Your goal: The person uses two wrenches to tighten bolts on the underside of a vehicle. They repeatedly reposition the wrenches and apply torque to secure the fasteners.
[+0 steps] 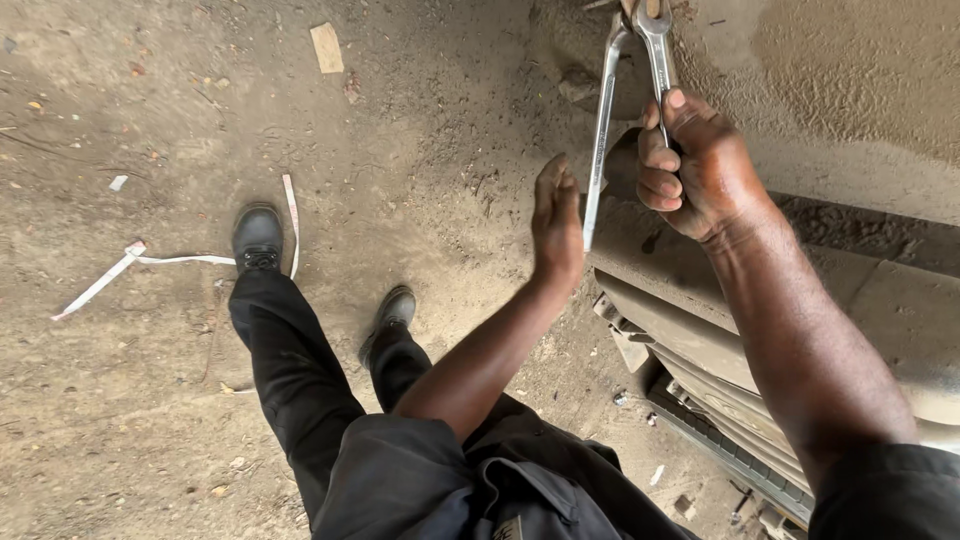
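Observation:
My right hand (695, 165) is closed around the handle of a steel wrench (657, 55) whose ring end reaches up to a fitting at the top edge. A second, longer steel wrench (600, 140) hangs slanted from the same spot. My left hand (556, 220) is flat with fingers together, its palm close to the lower end of that long wrench; whether it touches is unclear. Both hands work against the dusty side of a vehicle (860, 120).
Below are my black trousers and two black shoes (257, 236) on dirt ground. A white strap (150, 262) lies by the left shoe and a small wooden scrap (327, 47) lies farther off. A dusty bumper and grille (720, 420) jut out at lower right.

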